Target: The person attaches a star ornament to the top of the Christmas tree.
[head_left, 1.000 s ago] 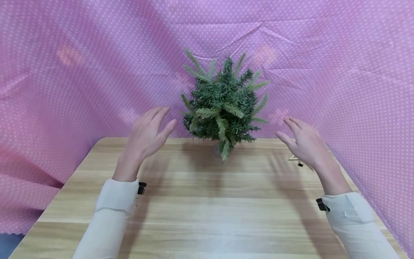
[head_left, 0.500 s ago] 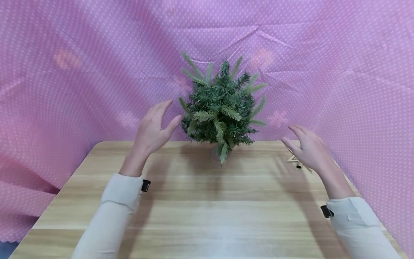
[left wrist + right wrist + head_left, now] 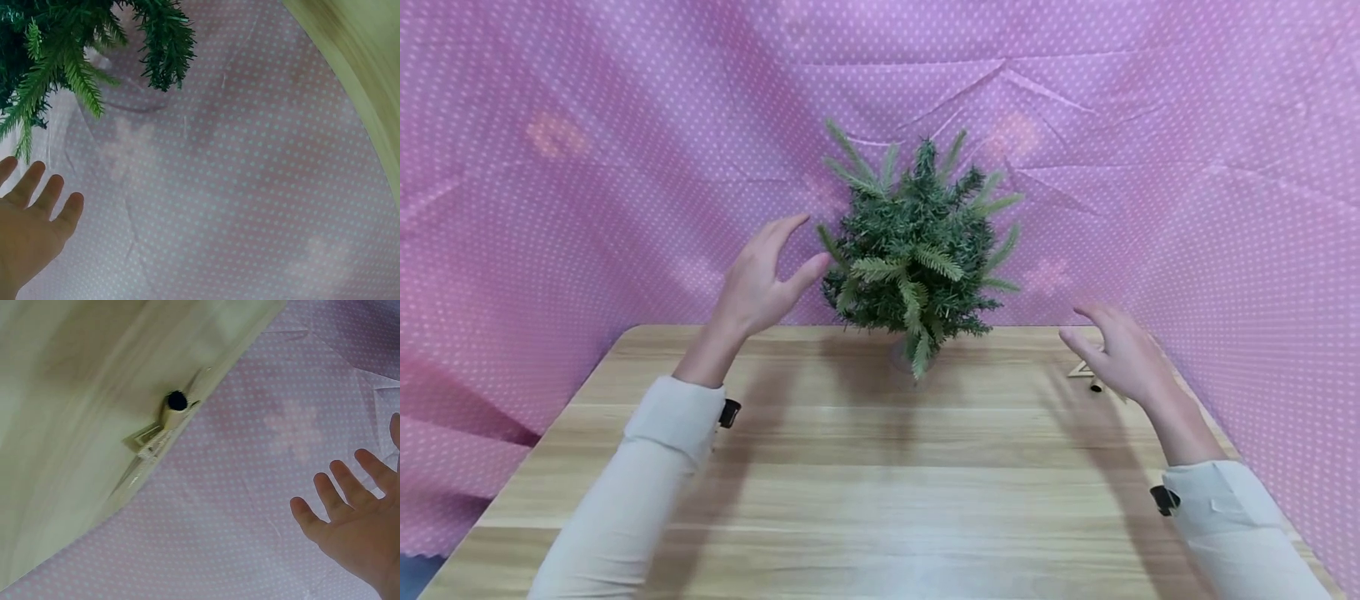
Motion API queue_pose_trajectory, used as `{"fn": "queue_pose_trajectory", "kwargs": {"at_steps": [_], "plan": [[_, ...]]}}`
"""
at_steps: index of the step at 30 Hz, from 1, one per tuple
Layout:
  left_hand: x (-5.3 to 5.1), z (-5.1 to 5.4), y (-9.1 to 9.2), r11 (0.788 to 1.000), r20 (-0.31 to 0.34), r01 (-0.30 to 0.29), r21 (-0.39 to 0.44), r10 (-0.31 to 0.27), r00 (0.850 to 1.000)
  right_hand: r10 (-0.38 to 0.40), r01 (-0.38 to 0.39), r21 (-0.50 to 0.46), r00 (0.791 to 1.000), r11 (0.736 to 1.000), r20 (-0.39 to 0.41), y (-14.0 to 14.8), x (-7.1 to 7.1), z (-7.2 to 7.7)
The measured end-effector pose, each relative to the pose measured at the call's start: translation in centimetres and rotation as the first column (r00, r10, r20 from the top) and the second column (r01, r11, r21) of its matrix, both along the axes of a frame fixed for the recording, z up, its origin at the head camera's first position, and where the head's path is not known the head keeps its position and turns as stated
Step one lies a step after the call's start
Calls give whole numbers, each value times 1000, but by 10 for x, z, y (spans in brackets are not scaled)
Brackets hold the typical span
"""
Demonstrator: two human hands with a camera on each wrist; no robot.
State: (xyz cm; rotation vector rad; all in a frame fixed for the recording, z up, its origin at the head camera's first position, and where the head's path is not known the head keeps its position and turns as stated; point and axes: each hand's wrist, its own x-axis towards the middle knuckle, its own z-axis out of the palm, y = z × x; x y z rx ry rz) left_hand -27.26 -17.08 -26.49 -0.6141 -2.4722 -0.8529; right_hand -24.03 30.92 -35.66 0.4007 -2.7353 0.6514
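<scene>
A small green artificial tree (image 3: 921, 242) stands upright near the back edge of the wooden table (image 3: 880, 500), on a pale, see-through foot (image 3: 901, 353). Lighter green sprigs stick out from among its darker needles.

The person's left hand (image 3: 758, 279) is raised just beside the tree's left side, its thumb held apart from its fingers. The thumb tip comes up to the outer branches; whether it touches them cannot be told. In the left wrist view, 4 fingertips show below the branches, spaced apart.

The right hand (image 3: 1122, 357) is raised at the table's back right, well apart from the tree, with its thumb and fingers also apart. Near it, partly hidden by it in the head view, a gold-coloured piece (image 3: 1080, 372) with a dark-ended tube (image 3: 1096, 387) lies on the table close to the edge.

Both arms wear white sleeves (image 3: 625, 483), and a black object (image 3: 729, 413) shows at each cuff. Pink cloth (image 3: 647, 150) with pale dots hangs behind the table and along its 2 sides.
</scene>
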Motion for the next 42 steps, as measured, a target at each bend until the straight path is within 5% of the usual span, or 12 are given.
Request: {"fn": "queue_pose_trajectory", "kwargs": {"at_steps": [15, 26, 42], "plan": [[-5, 11, 9, 998, -7, 61, 17, -61, 998, 7, -7, 29, 1000, 1000, 13, 19, -4, -15], [-12, 21, 19, 987, -71, 164, 3, -163, 984, 38, -40, 45, 998, 998, 43, 30, -7, -22], [-16, 31, 29, 975, -91, 222, -14, -222, 971, 42, -41, -10, 992, 999, 118, 45, -12, -35]]}}
